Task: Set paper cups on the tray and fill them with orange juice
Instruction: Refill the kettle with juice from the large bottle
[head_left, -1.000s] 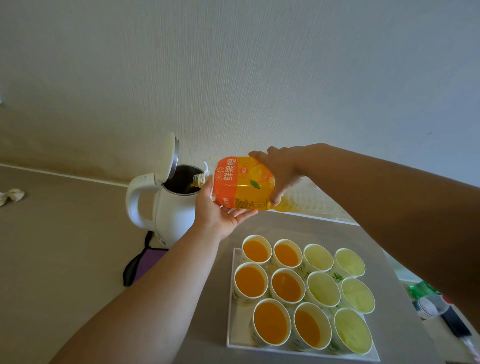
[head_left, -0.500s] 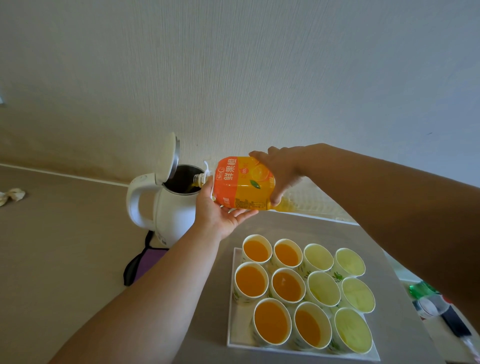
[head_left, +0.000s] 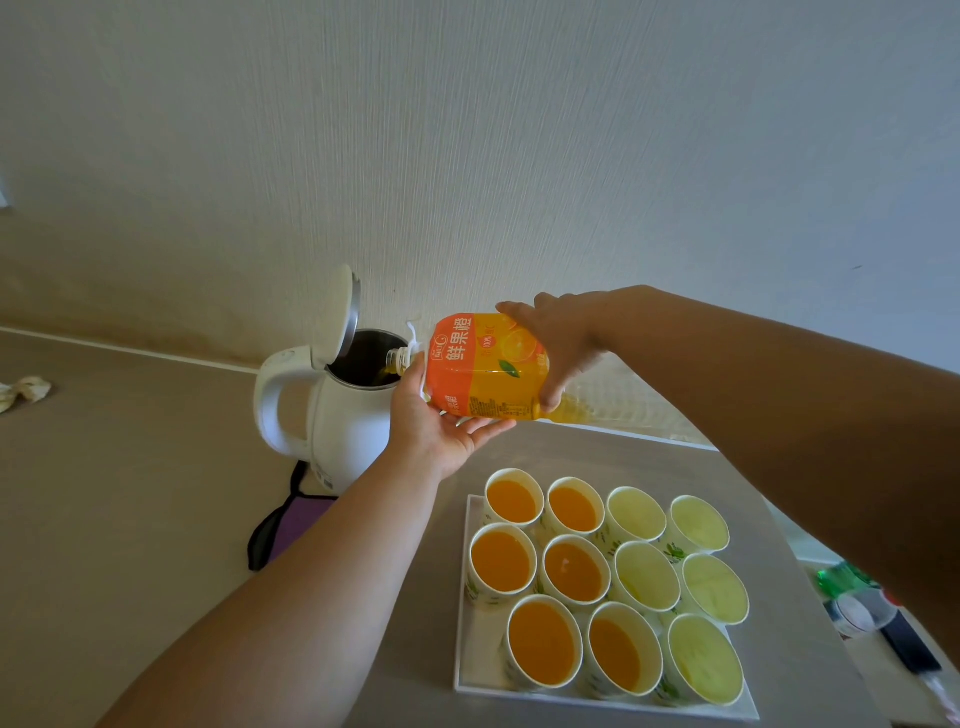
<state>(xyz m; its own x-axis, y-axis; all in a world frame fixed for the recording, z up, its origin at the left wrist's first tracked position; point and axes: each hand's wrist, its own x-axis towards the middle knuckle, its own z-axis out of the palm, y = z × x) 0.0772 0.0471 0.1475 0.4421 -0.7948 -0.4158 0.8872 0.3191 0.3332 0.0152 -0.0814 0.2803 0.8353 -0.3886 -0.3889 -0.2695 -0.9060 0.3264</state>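
With the left hand (head_left: 441, 431), propped the juice bottle (head_left: 485, 371) from beneath: palm up, fingers straight under the label, thumb raised beside the neck, bearing weight rather than clasping. With the right hand (head_left: 561, 343), gripped the bottle's base end, fingers curled over the top and thumb tucked under, most likely to set the tilt. Held the bottle almost level between the two hands, its mouth just past the left thumb and poked into the open top of the white kettle (head_left: 337, 415), with the lid (head_left: 340, 306) flipped up out of the way. Judged this as pouring into the kettle, not into a cup; could not make out a clear stream at the mouth.

Below the hands and nearer the body, saw the tray (head_left: 470, 670) on the grey table (head_left: 571, 452), carrying eleven paper cups (head_left: 514, 501) packed rim against rim, probably to fit the tray and brace one another. Counted six beneath the left hand holding orange juice; counted five beneath the right forearm, pale yellow-green inside, and could not tell whether empty or holding something lighter. Reckoned the task roughly half done, assuming juice wanted in those five. Expected the next pour to call for swinging the mouth over the tray and tipping slowly, given so little room between rims for a stray splash
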